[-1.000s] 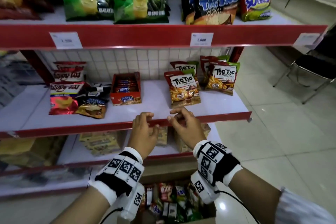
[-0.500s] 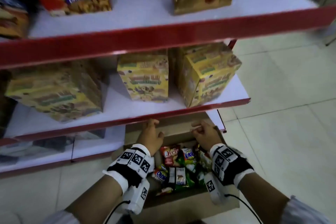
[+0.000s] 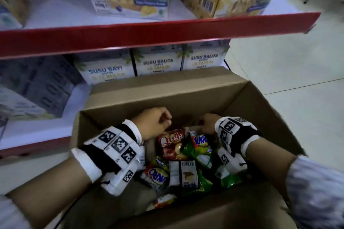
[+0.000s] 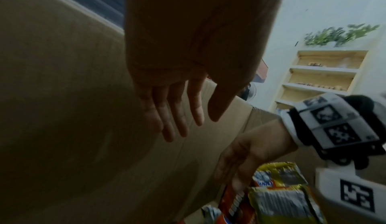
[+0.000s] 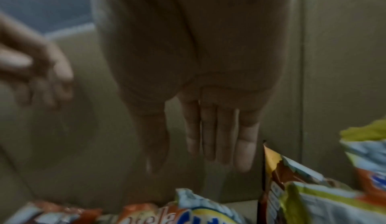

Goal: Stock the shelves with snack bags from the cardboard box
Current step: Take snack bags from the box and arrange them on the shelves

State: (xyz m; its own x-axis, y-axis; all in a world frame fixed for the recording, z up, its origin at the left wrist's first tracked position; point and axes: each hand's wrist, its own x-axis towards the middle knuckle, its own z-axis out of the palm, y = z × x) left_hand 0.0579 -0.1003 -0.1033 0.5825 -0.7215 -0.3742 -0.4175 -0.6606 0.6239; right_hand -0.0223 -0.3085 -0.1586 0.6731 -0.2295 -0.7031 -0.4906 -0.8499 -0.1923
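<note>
Both hands are seen inside the cardboard box, above the far end of a loose pile of snack bags. The left hand is held with fingers extended and slightly spread in its wrist view, nothing gripped; the right hand is likewise shown flat, fingers straight and together, just above the packets. No bag is held yet. The red Qtela bag lies nearest both hands, at the far side of the pile.

A slip is judged possible: the foil bags are glossy, overlapped and air-filled, so a shallow pinch on a corner could let one slide free, or a neighbour could be dragged up and dropped on the floor. A hard squeeze could crush the contents.

The fingertips are hidden behind the knuckles in the head view, so contact with any bag cannot be confirmed there. Both wrist views are dark and blurred; most labels cannot be read. The target snack shelf is out of frame; only the red-edged shelf carrying boxes is visible
</note>
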